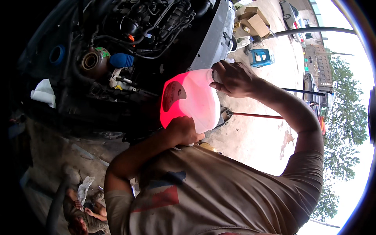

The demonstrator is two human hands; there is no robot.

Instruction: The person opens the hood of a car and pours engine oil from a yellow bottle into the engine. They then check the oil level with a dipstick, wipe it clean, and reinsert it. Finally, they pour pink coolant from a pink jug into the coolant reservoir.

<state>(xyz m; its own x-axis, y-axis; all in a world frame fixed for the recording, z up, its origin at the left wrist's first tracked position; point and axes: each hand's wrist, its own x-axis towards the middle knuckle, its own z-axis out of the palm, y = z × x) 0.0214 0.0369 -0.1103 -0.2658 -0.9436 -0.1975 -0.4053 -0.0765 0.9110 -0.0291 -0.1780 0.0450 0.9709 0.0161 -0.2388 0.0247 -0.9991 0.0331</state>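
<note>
A translucent plastic jug [190,98] with pink-red liquid hangs tilted in front of my body, beside the car's open engine bay. My left hand [184,131] is closed round its lower side, where the handle seems to be; the grip itself is partly hidden. At the jug's mouth, the fingers of my right hand [235,79] pinch a whitish cap [216,76]. Whether the cap is still on the neck I cannot tell. Left of the jug, a brownish round reservoir [91,61] in the engine bay shows an uncovered neck. Next to it sits a blue cap [122,60].
The dark engine [149,23] fills the top, edged by a grey front panel [213,35]. White paper [44,93] lies at the bay's left. Beyond are a blue stool [261,57], a cardboard box [255,23] and a red pole [256,115]. Another person [86,215] is low at left.
</note>
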